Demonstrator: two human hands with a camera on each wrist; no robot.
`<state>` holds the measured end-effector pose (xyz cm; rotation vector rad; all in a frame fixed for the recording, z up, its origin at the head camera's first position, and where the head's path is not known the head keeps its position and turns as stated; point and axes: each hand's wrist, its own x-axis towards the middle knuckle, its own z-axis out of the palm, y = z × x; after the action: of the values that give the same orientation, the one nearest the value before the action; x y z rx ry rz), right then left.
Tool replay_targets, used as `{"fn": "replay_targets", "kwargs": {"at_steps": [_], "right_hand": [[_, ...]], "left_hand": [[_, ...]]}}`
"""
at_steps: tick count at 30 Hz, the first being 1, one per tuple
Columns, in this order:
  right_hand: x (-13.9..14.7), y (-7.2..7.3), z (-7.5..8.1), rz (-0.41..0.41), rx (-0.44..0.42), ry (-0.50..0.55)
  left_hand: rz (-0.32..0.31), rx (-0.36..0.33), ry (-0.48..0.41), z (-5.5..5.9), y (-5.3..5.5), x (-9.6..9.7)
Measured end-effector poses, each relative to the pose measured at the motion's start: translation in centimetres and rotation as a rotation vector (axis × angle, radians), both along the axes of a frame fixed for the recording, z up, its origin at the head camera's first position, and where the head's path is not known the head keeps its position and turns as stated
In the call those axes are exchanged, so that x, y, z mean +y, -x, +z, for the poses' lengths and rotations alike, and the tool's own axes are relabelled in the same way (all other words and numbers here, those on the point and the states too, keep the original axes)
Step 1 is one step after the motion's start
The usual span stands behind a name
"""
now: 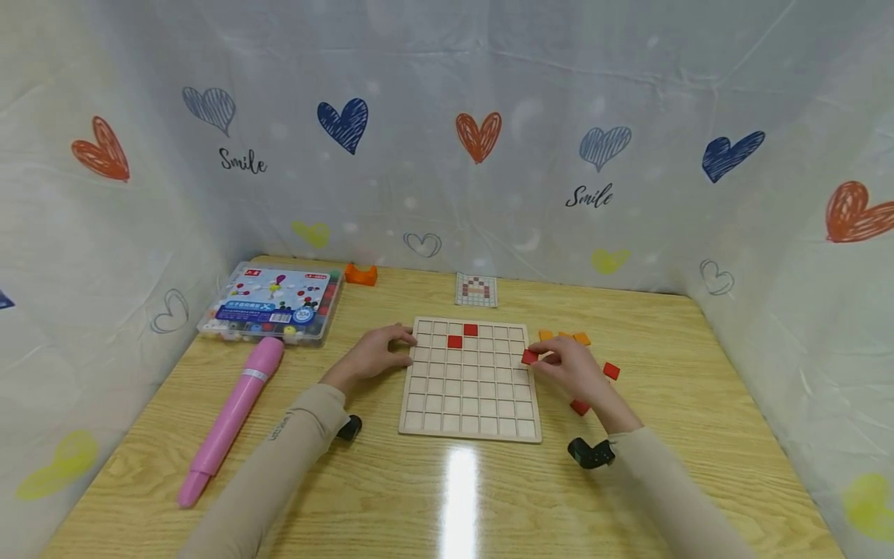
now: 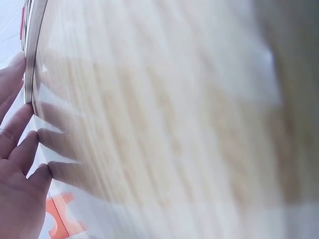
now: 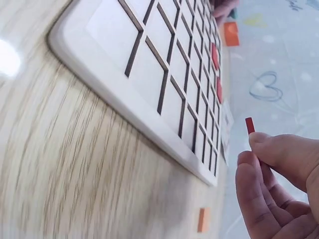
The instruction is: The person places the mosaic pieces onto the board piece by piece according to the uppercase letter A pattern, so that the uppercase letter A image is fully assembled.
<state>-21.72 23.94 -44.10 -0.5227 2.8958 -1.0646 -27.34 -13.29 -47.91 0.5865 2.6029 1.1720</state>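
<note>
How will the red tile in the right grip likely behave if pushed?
The red tile looks thin and flat-faced, so it should slide rather than roll. Pinched in the right grip, it shows no visible bend, so it is probably stiff. Being so small, it is probably light.

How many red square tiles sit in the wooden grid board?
2: one red square tile in the top row's middle, another diagonally below-left. None appears hidden; the right hand holds a third.
</note>
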Motion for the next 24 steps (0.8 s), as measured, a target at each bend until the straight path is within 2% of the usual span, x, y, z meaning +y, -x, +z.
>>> {"fn": "replay_targets", "kwargs": {"at_steps": [9, 12, 18, 24], "right_hand": [[-2.4, 2.0, -0.9, -0.075, -0.147, 0.014], [-2.9, 2.5, -1.2, -0.089, -0.171, 0.024], [-4.0, 3.5, -1.9, -0.033, -0.15, -0.011], [-4.9, 4.6, -1.8, -0.015, -0.104, -0.075]], "left_hand": [[-0.002, 0.014, 0.021, 0.1, 0.0, 0.0], [-0.005, 0.017, 0.022, 0.1, 0.0, 0.0], [-0.009, 0.028, 0.028, 0.2, -0.1, 0.0], [-0.011, 0.031, 0.025, 0.1, 0.1, 0.1]]}}
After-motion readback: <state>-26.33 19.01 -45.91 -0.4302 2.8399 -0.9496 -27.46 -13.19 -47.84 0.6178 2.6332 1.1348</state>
